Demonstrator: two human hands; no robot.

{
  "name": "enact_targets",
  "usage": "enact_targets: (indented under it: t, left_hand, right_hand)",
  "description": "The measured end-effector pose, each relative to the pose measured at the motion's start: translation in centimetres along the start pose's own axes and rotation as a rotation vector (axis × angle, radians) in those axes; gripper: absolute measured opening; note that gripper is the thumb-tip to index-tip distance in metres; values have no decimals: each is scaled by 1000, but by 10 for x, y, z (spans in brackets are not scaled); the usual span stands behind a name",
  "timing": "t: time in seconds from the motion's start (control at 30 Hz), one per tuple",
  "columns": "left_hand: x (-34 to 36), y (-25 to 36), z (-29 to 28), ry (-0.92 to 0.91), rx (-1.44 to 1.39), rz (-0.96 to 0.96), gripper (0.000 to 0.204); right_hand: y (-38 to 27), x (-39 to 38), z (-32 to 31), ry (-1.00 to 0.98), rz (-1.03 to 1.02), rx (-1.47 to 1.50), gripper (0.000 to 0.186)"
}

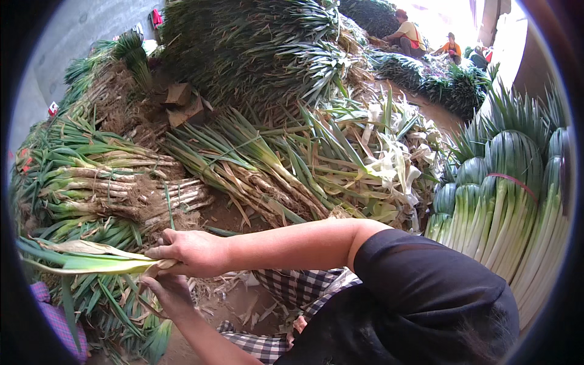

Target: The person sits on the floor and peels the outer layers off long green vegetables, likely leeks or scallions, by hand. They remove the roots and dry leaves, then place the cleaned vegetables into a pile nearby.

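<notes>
A long green onion (100, 260) lies level in front of me, its green leaves pointing left and a dry, pale leaf along its upper side. My right hand (198, 252) reaches across from the right and is closed round the onion's lower end. Just beneath it, my left hand (173, 296) comes up from the lower edge, thumb and fingers pinched at the underside of the same stalk. A thin leaf strip hangs beside the left fingers. The stalk's very end is hidden by the hands.
Soil-covered onion bundles (109, 185) lie at the left, with another loose bundle (267, 164) ahead. Peeled leaves (389, 158) form a heap. Cleaned, tied bundles (508, 188) stand at the right. A purple checked garment (58, 316) shows lower left; co-workers (407, 35) sit far back.
</notes>
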State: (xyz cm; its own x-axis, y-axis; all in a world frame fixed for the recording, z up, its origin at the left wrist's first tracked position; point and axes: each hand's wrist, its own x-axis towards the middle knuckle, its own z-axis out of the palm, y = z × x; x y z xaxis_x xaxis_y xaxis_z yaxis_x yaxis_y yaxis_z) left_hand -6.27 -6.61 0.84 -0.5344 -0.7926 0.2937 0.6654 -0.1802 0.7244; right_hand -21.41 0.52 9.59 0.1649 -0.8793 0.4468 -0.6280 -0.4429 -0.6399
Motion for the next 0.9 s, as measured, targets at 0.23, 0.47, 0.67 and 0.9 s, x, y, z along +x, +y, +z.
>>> enact_targets:
  t: [0.23, 0.47, 0.67, 0.9]
  left_hand:
    - [-2, -21, 23, 186, 360, -235, 46]
    - [-8, -24, -15, -265, 124, -126, 47]
    - [0, -36, 53, 276, -147, -253, 54]
    - [13, -15, 79, 746, 25, -59, 45]
  right_hand:
    - [29, -12, 0, 36, 125, 18, 25]
    - [29, -15, 7, 60, 44, 262, 28]
    - [51, -13, 46, 592, 434, 679, 17]
    - [34, -34, 3, 356, 750, 1305, 22]
